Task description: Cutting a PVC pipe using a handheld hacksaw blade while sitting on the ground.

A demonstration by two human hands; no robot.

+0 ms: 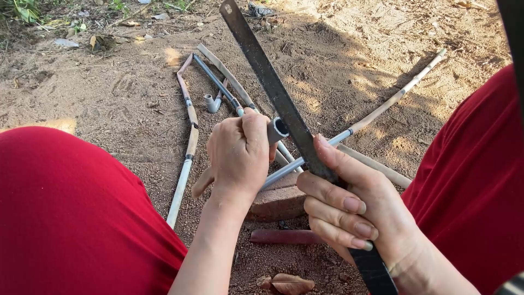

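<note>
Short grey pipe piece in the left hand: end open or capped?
Open. The short grey pipe piece in the left hand shows a dark hollow bore at its end, beside the saw blade.

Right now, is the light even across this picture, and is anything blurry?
Head view: uneven, with dappled sun patches on the dirt ground among soft shadows. The left hand, right hand and saw blade are shaded yet sharp, with no glare; the red clothing at the edges looks slightly soft.

pipe piece [277,129] mostly hidden in fist, blade [273,87] handle cut off
</note>
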